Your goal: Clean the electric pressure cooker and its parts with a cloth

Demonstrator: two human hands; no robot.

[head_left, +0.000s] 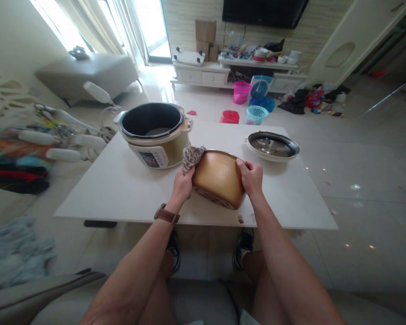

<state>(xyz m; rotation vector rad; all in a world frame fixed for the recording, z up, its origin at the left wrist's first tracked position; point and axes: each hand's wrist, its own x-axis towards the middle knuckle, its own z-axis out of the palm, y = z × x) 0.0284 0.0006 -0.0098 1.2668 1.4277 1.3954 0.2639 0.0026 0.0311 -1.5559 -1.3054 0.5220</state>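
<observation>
Golden pot (218, 176), one: held tilted over table (122, 194), near cooker (174, 151). Left side is gripped by left hand (182, 186), with cloth (192, 157); right rim by right hand (252, 177); opposing grips are presumably used for steadiness.

One left hand (182, 186), one right hand (252, 177), one golden pot (219, 176) and one patterned cloth (192, 158) are near. One tabletop (122, 198) carries one cooker (155, 151) at left and one lid (273, 146) at right. Far off are two mesh baskets (256, 116), one television (265, 11) and three cardboard boxes (205, 31)
</observation>
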